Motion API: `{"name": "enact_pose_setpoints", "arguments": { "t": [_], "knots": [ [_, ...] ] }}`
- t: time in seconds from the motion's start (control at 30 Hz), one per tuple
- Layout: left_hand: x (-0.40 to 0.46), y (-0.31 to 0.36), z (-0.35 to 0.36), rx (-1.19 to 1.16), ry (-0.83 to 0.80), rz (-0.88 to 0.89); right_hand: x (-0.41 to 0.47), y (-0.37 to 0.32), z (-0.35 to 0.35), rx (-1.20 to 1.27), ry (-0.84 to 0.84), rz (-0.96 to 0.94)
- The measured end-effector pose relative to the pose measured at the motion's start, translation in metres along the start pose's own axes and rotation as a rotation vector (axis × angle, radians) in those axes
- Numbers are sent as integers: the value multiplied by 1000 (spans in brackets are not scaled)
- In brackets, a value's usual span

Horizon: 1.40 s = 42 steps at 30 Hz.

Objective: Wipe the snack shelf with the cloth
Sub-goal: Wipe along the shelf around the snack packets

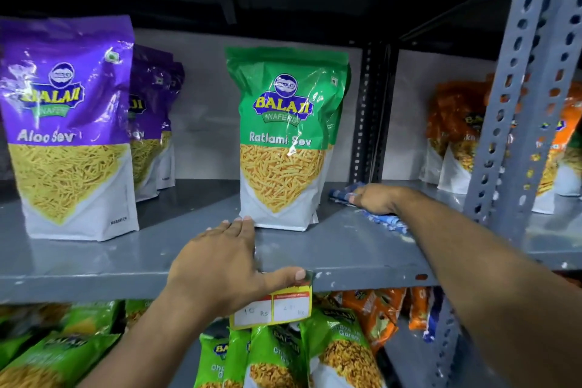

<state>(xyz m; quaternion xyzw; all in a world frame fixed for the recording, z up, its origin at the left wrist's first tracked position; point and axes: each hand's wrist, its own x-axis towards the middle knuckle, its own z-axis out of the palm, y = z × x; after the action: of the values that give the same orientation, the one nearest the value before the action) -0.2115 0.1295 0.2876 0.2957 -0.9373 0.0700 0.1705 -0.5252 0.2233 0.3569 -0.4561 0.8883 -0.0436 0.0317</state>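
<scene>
Shelf: a grey metal snack shelf [346, 249] runs across the middle of the view, its front lip facing the camera.
Cloth: a blue-and-white patterned cloth [382, 219] lies on the shelf surface to the right of the green pouch, partly bunched and partly hidden under the right hand.
Right hand: the right hand [376, 198] presses down on the cloth, fingers curled together over it (the grip itself is partly hidden, so I cannot tell how firmly they clamp).
Left hand: the left hand [226, 264] rests flat on the shelf's front edge, fingers extended and close together, fingertips touching the base of the green pouch; the thumb lies along the lip above the price tag.
Green pouch: a Ratlami Sev pouch [283, 138] stands upright mid-shelf, with another of the same kind just behind it.
Purple pouches: Aloo Sev pouches [69, 126] stand upright at the left, in a row going back.
Price tag: a yellow tag [272, 309] hangs from the shelf lip.
Upright: a perforated grey post [519, 104] stands at the right, orange packets [453, 132] behind it.
Below: green packets [283, 356] fill the lower shelf.
</scene>
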Motion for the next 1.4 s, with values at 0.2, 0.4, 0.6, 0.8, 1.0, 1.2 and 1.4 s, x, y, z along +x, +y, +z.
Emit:
{"name": "enact_pose_setpoints", "arguments": {
  "t": [0.2, 0.4, 0.6, 0.8, 1.0, 1.2, 1.4],
  "knots": [
    [-1, 3, -5, -4, -24, 4, -39, -11, 3, 59, 3, -101],
    [-3, 5, -7, -31, -41, 0, -85, -16, 10, 77, 16, -65],
    [-5, 5, -10, -30, -48, 17, -105, -18, 7, 206, 102, -45],
    [-4, 5, -9, -30, -32, 21, -84, -7, 9, 174, 321, 151],
    [-2, 3, -5, -24, -13, 14, -88, -5, 25, 241, 164, 121],
    [-3, 3, -5, -25, -9, 11, -104, -10, 27, 238, 184, 29],
    [-4, 4, -6, -27, -28, 1, -119, -20, 29, 325, 222, 38]
  ]
}}
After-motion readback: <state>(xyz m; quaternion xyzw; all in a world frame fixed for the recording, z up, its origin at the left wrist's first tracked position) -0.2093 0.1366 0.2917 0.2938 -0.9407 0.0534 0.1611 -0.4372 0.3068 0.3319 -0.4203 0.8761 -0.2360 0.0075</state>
